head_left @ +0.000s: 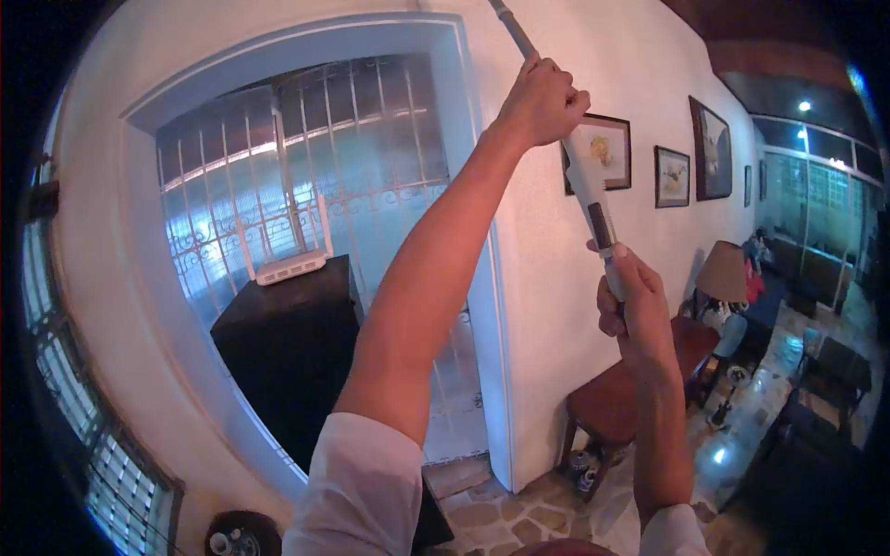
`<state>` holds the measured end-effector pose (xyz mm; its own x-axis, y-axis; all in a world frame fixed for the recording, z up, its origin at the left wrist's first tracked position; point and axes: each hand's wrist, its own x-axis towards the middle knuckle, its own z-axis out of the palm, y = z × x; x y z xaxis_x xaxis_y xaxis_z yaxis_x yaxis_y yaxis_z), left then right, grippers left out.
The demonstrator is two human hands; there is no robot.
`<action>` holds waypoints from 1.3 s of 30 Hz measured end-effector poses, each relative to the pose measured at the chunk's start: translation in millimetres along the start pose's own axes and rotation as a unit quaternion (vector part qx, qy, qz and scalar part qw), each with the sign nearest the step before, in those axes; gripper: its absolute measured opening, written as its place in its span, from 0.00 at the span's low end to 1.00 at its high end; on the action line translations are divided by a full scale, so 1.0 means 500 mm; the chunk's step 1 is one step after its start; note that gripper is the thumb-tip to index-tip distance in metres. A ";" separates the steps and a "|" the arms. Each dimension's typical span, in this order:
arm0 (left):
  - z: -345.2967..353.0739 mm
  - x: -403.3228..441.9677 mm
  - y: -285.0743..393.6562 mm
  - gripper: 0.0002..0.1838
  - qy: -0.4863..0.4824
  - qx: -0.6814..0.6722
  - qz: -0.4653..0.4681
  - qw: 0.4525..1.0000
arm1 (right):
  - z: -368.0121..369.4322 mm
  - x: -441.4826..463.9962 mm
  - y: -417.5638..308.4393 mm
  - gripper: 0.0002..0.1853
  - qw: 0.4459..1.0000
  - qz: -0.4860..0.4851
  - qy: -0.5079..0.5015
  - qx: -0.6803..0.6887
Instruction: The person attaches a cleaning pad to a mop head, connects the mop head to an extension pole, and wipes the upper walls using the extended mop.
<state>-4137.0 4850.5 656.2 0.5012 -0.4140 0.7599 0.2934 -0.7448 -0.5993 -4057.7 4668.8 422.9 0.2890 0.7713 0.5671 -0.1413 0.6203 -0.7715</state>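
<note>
Both arms are raised in front of me, holding a long light-grey pole (584, 176) with a thicker handle section and a dark insert near its lower end. My left hand (545, 102) is wrapped round the thinner upper shaft. Lower down and to the right, my right hand (634, 295) grips the handle's bottom end. The pole leans up and to the left, close to the white wall (538, 306) in this view. Its far end runs out of the top of the frame, so the tip is hidden.
On the left, a white router (289, 267) sits on a dark cabinet (287, 324) before a barred window (306, 167). Framed pictures (671, 176) hang on the wall. A wooden bench (607, 398), a lamp (723, 271) and dark chairs (834, 366) stand to the right.
</note>
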 end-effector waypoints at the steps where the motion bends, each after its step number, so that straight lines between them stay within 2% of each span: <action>1: -0.003 0.011 -0.001 0.22 -0.037 0.011 -0.032 0.999 | -0.006 -0.004 0.006 0.21 1.000 -0.001 0.002 0.001; 2: -0.002 0.005 0.014 0.25 -0.074 0.005 -0.046 0.996 | -0.019 -0.019 0.020 0.21 1.000 0.004 0.005 -0.009; 4: 0.043 -0.060 0.070 0.24 -0.073 0.041 -0.039 0.996 | -0.054 -0.078 0.064 0.21 0.997 0.011 0.031 -0.065; 6: 0.044 -0.140 0.181 0.21 -0.122 0.013 -0.030 0.992 | -0.099 -0.176 0.124 0.21 0.989 0.009 0.073 -0.128; 7: 0.065 -0.182 0.225 0.21 -0.105 -0.020 -0.024 0.994 | -0.121 -0.221 0.153 0.21 0.987 0.009 0.090 -0.136; 8: 0.062 -0.208 0.272 0.21 -0.154 -0.035 -0.004 0.987 | -0.143 -0.266 0.183 0.21 0.984 0.009 0.106 -0.145; 10: 0.081 -0.219 0.313 0.21 -0.162 -0.052 0.004 0.985 | -0.186 -0.317 0.220 0.20 0.994 0.065 0.077 -0.051; 12: 0.108 -0.202 0.316 0.21 -0.147 -0.063 -0.001 0.987 | -0.215 -0.287 0.202 0.19 0.990 0.050 0.102 -0.088; 14: 0.156 -0.134 0.272 0.21 -0.034 -0.003 0.030 0.999 | -0.243 -0.218 0.165 0.19 0.979 -0.010 0.120 -0.164; 15: 0.179 -0.093 0.242 0.19 -0.030 -0.028 0.017 0.999 | -0.255 -0.171 0.137 0.19 0.971 -0.047 0.115 -0.202; 16: 0.179 -0.045 0.219 0.18 -0.064 0.002 0.043 0.997 | -0.259 -0.129 0.100 0.19 0.980 -0.031 0.107 -0.166; 17: 0.224 -0.012 0.169 0.17 -0.058 -0.008 0.024 0.998 | -0.264 -0.094 0.067 0.19 0.987 -0.017 0.098 -0.129; 18: 0.214 0.017 0.174 0.18 -0.069 0.068 0.086 0.992 | -0.284 -0.060 0.057 0.19 0.991 -0.009 0.076 -0.110; 20: 0.247 0.042 0.177 0.19 -0.080 0.059 0.033 0.994 | -0.345 -0.030 0.054 0.19 0.995 -0.002 0.051 -0.091; 21: 0.264 0.042 0.200 0.19 -0.084 0.034 -0.007 0.996 | -0.375 -0.036 0.057 0.19 0.995 0.001 0.034 -0.090; 22: 0.288 0.030 0.236 0.19 -0.093 0.033 -0.008 0.995 | -0.405 -0.044 0.067 0.20 0.996 0.003 0.016 -0.086; 24: 0.333 -0.028 0.313 0.18 -0.132 0.006 -0.036 0.991 | -0.491 -0.101 0.138 0.21 0.987 -0.012 0.028 -0.157; 25: 0.355 -0.068 0.364 0.16 -0.198 0.030 -0.069 0.977 | -0.534 -0.138 0.181 0.20 0.988 -0.021 0.022 -0.154; 26: 0.351 -0.091 0.428 0.15 -0.276 0.022 -0.049 0.960 | -0.561 -0.183 0.228 0.20 0.989 -0.006 0.016 -0.145; 27: 0.361 -0.122 0.466 0.14 -0.204 0.055 -0.002 0.977 | -0.588 -0.229 0.275 0.20 0.991 0.010 0.011 -0.136; 28: 0.352 -0.140 0.497 0.14 -0.217 -0.028 0.015 0.976 | -0.590 -0.260 0.295 0.19 0.992 0.036 0.013 -0.119; 29: 0.353 -0.148 0.512 0.14 -0.219 -0.006 0.011 0.976 | -0.591 -0.290 0.314 0.19 0.993 0.062 0.017 -0.101; 31: 0.369 -0.145 0.527 0.14 -0.214 -0.085 -0.014 0.973 | -0.580 -0.272 0.272 0.19 0.994 0.071 0.008 -0.082; 37: 0.431 -0.025 0.419 0.15 -0.168 -0.018 -0.041 0.985 | -0.604 -0.108 0.169 0.16 0.998 0.037 0.030 -0.043; 39: 0.452 -0.012 0.411 0.15 -0.170 -0.013 -0.036 0.985 | -0.626 -0.073 0.161 0.15 0.995 0.035 0.040 -0.084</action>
<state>-3895.6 4818.4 471.7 0.7241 -0.1639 0.6699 0.3197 -0.7809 -0.5366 -3783.5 4645.9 249.9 0.3599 0.7938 0.4902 -0.0060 0.5274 -0.8496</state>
